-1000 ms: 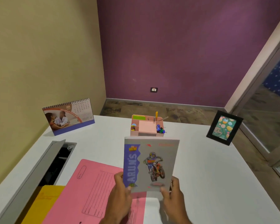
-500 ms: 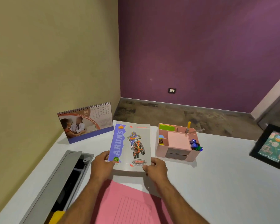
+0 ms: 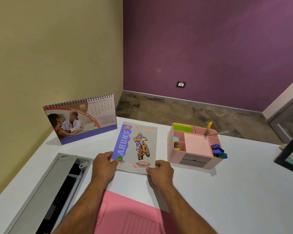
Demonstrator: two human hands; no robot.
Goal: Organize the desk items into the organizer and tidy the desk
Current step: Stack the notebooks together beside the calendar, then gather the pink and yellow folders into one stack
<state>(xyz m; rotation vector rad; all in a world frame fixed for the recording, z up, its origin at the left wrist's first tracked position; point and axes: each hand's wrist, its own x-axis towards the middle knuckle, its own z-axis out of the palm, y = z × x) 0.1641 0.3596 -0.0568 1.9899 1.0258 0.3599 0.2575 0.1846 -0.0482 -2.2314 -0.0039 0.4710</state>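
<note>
The white surface [image 3: 227, 191] carries everything. A pink folder [image 3: 130, 215] lies at its near edge, a desk calendar [image 3: 81, 119] stands near the far left corner, and the pink organizer [image 3: 194, 159] sits toward the far edge, right of the middle. The notebook [image 3: 137, 146] lies between calendar and organizer, apart from both. The left hand [image 3: 103, 168] and the right hand [image 3: 161, 171] grasp its near corners, fingers curled on the cover. I think the risk is a crooked placement: if one hand lets go first, the notebook may turn and slide against the organizer.
</note>
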